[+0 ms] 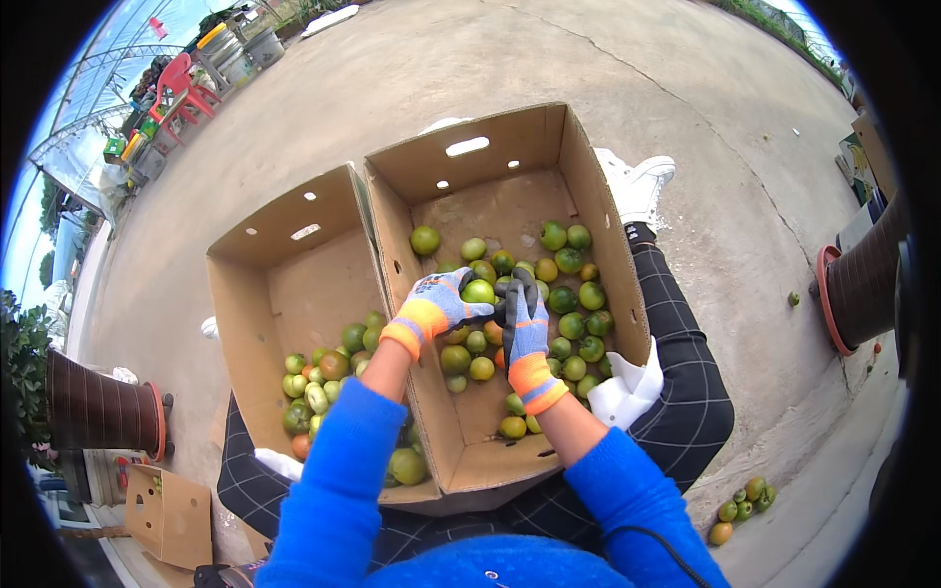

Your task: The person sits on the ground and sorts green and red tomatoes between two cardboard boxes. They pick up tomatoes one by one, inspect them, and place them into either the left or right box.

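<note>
My left hand [439,300], in a blue, black and orange work glove, is curled around a bright green tomato [478,292] above the right cardboard box [450,470]. My right hand [526,316], gloved alike, is close beside it with bent fingers almost meeting the left thumb. Whether the right fingers hold anything is hidden. Green and partly orange tomatoes [578,323] are spread below both hands in this box. The left cardboard box [246,294] stands against it, with more tomatoes [317,398] gathered toward its near end, partly covered by my left sleeve.
Both boxes sit between my legs in checked trousers [687,367]. White padding [628,389] sticks out at the right box's corner. Loose tomatoes [744,506] lie on the concrete floor [441,66]. Large brown pots [110,406] flank me; a red plastic chair [180,88] stands far left.
</note>
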`<act>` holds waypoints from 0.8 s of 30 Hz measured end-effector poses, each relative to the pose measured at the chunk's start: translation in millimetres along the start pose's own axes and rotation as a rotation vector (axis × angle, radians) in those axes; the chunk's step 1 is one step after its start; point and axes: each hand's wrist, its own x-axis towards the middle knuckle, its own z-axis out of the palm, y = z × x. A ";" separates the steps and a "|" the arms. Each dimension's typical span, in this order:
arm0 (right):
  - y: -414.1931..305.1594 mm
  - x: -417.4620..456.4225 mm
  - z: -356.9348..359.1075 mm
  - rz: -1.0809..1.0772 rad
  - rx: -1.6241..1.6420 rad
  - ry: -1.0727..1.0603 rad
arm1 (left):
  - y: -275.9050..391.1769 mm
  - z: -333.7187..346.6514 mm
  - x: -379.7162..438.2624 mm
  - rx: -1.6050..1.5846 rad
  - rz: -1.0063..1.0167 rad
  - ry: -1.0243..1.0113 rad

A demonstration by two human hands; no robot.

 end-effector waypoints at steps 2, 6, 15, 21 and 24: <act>-17.3 6.0 0.0 -0.023 0.024 0.054 | 3.0 -15.7 -33.8 -0.691 0.184 0.000; 10.3 22.4 -27.1 -0.149 -0.436 -0.058 | -15.5 -47.9 -102.7 -1.153 0.355 0.290; 7.2 7.2 -30.9 -0.349 -1.952 -0.226 | -143.6 25.9 -139.6 0.339 -0.816 0.483; 3.8 45.6 -45.3 -0.573 -1.782 -0.087 | -149.9 36.9 -132.2 0.378 -0.361 0.837; 17.0 70.6 -61.8 -0.676 -1.864 -0.225 | -142.4 44.2 -123.0 0.383 -0.377 0.844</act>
